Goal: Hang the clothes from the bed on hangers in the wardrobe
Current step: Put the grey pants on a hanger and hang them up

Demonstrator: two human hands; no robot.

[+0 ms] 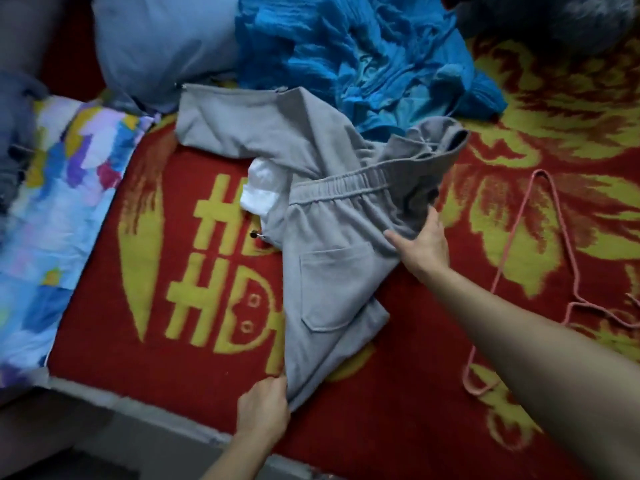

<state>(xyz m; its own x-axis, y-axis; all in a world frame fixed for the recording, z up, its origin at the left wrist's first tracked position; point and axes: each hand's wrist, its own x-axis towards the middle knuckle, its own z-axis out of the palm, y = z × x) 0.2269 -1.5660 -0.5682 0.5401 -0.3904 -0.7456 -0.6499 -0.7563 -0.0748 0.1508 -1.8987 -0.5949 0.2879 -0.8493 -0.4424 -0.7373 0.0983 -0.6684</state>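
Note:
Grey trousers (322, 271) with an elastic waistband and a back pocket lie folded on the red and yellow bed cover (194, 341). My left hand (265, 410) grips their lower edge near the bed's front edge. My right hand (420, 245) lies flat on the waistband side, fingers straight. A white pocket lining (261, 190) sticks out at the left of the trousers. A pink wire hanger (557, 261) lies on the cover to the right of my right arm. A crumpled blue garment (363, 53) lies behind the trousers.
A grey-blue pillow (162, 43) sits at the back left. A multicoloured quilt (52, 209) lies along the left side. A dark grey fluffy thing (568, 19) is at the back right. The bed's front edge (145, 407) runs below my left hand.

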